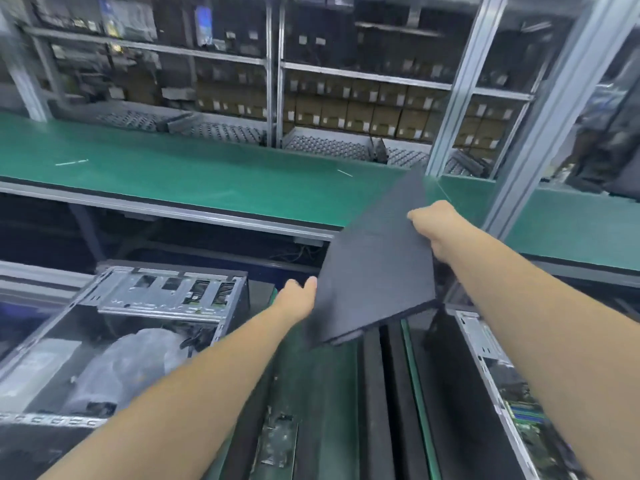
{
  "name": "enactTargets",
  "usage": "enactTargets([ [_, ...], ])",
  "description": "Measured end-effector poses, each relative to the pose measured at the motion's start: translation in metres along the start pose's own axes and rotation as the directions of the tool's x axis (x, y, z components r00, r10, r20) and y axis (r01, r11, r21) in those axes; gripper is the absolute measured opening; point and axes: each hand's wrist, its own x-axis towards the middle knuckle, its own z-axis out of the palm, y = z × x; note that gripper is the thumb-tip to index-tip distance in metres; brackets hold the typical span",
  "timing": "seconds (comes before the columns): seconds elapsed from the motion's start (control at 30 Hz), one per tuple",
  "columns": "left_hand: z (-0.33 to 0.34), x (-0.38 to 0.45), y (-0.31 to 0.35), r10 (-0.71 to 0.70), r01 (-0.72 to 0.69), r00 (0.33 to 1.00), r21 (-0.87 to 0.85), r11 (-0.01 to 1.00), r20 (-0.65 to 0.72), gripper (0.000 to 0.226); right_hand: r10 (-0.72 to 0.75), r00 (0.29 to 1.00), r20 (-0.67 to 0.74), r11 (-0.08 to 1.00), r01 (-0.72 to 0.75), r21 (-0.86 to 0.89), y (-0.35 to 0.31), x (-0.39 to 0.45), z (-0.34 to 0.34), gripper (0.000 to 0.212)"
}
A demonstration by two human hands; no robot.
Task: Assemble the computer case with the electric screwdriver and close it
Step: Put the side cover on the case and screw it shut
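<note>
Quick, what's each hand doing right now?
Left hand: touching the edge of the dark side panel; grip unclear.
Right hand: gripping the panel's far edge.

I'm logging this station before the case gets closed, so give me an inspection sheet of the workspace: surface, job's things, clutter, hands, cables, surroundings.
Surface: green bench mat, with two small white strips lying on it.
Job's things: dark side panel held in the air, tilted; open computer case at lower left, lid off, a plastic bag inside; second open case at lower right. Electric screwdriver: nothing seen.
Clutter: small metal part on the near mat.
Hands: left hand touches the panel's lower left edge; right hand grips its right edge.
Cables: dark wires inside the left case, blurred.
Surroundings: shelves of brown boxes behind the bench.
</note>
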Motion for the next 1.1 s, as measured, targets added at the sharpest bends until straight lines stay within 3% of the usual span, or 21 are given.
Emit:
enactTargets([
  [0.17, -0.140, 0.003, -0.085, -0.097, 0.102, 0.977, 0.017, 0.995, -0.188, 0.076, 0.101, 0.986, 0.133, 0.933, -0.140, 0.331, 0.007, -0.059, 0.080, 0.023],
  [0.37, -0.266, -0.012, -0.216, -0.095, 0.155, 0.946, 0.173, 0.973, -0.310, 0.064, 0.188, 0.950, 0.251, 0.893, -0.272, 0.359, 0.037, -0.150, 0.221, 0.016],
  [0.5, -0.300, -0.035, -0.284, -0.107, 0.192, 0.933, 0.226, 0.955, -0.343, 0.058, 0.187, 0.954, 0.232, 0.953, -0.234, 0.193, 0.055, -0.196, 0.291, 0.028],
  [0.63, -0.315, -0.056, -0.323, -0.129, 0.213, 0.918, 0.191, 0.958, -0.376, 0.052, 0.160, 0.979, 0.126, 0.983, -0.146, -0.113, 0.061, -0.234, 0.331, 0.043],
  [0.83, -0.330, -0.069, -0.346, -0.108, 0.181, 0.892, 0.129, 0.975, -0.439, 0.035, 0.068, 0.994, 0.086, 0.970, -0.046, -0.237, 0.054, -0.254, 0.362, 0.047],
  [0.9, -0.333, -0.071, -0.352, -0.082, 0.200, 0.885, 0.215, 0.956, -0.458, 0.039, 0.024, 0.996, 0.088, 0.952, 0.004, -0.305, 0.052, -0.258, 0.370, 0.051],
  [1.0, -0.328, -0.075, -0.366, 0.043, 0.141, 0.942, 0.510, 0.848, -0.333, 0.063, -0.072, 0.983, 0.166, 0.788, 0.158, -0.595, 0.060, -0.270, 0.377, 0.068],
  [1.1, -0.310, -0.078, -0.383, 0.099, -0.021, 0.991, 0.626, 0.779, -0.090, 0.072, -0.056, 0.930, 0.363, 0.663, 0.306, -0.684, 0.079, -0.283, 0.384, 0.072],
])
